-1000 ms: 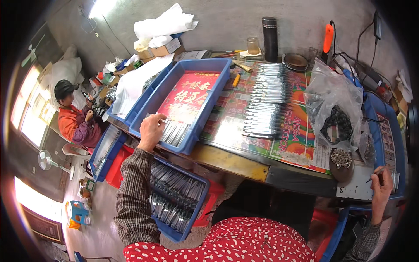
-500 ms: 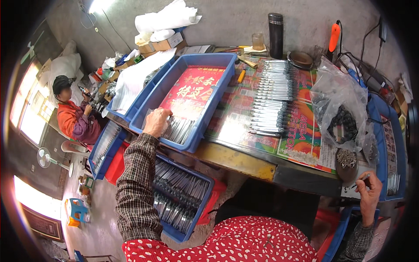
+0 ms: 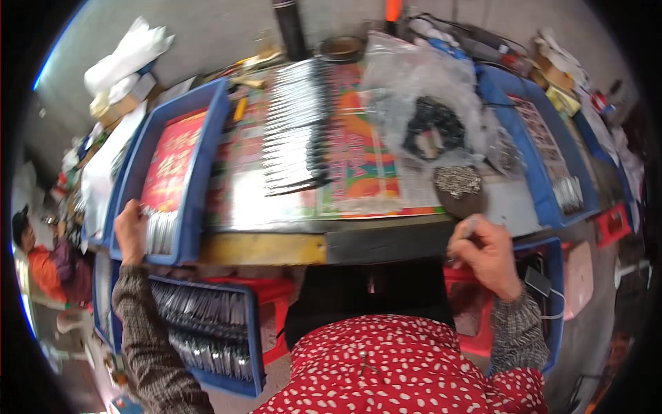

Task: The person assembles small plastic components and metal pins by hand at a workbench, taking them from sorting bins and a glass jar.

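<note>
- The left hand [image 3: 131,231] is kept, fingers curled, over the near end of the red-lined blue tray [image 3: 211,131], beside slim silver pieces [image 3: 161,233]; its grip cannot be told.
- Since 1 second ago, the right hand [image 3: 486,255] has been moved from the right-hand tray [image 3: 581,212] to the bench [image 3: 262,248] edge, fingers bent; its hold is blurred.

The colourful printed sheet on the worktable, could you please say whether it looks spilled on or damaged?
Possibly: a pale, speckled patch near the front edge of the colourful printed sheet looks odd against the bright print; blur hides whether it is spilled bits or worn paper.
</note>
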Available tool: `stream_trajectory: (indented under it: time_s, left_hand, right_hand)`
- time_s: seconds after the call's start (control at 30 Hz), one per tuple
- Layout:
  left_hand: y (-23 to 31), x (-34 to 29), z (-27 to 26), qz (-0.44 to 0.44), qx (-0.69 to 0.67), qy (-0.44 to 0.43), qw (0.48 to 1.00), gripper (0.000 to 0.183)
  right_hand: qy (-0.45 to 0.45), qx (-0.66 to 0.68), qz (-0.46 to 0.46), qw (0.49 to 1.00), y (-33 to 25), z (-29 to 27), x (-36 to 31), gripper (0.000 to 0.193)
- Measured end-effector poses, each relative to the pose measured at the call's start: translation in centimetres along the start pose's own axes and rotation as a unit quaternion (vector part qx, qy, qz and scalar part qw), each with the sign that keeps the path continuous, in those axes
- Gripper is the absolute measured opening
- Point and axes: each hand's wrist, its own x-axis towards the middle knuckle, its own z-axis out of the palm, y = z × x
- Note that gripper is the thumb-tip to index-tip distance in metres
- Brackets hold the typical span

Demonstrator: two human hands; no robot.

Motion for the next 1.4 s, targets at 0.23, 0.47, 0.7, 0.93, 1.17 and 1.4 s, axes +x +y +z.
stream_trajectory:
  time_s: [0.23, 0.47, 0.7, 0.93, 1.17, 1.4]
  left_hand:
    - [10.9, -3.1, -2.5, -0.019, -0.305, 0.123, 0.944, 0.012]
    - [27.9, -9.4, -3.4, -0.087, -0.602, -0.175, 0.775, 0.010]
    - [34.6, -13.3, -0.4, -0.167, -0.740, -0.319, 0.568, 0.010]
    - [35.7, -14.5, 0.1, -0.155, -0.747, -0.383, 0.521, 0.009]
    - [35.6, -14.9, 0.2, -0.153, -0.737, -0.378, 0.539, 0.013]
    - [35.5, -15.0, 0.8, -0.143, -0.751, -0.365, 0.532, 0.013]
  right_hand:
    - [-0.057, 0.115, 0.083, 0.988, 0.8, 0.9, -0.8, 0.013]
    - [-0.116, 0.181, 0.081, 0.973, 1.7, 1.8, -1.5, 0.026]
    - [-0.155, 0.200, 0.067, 0.965, 1.8, 3.7, -2.7, 0.036]
    - [-0.153, 0.168, 0.028, 0.973, 2.1, 5.6, -3.5, 0.043]
    - [-0.119, 0.110, -0.025, 0.986, 2.6, 6.3, -3.5, 0.047]
    - [-0.116, 0.086, -0.042, 0.989, 2.7, 6.6, -3.7, 0.050]
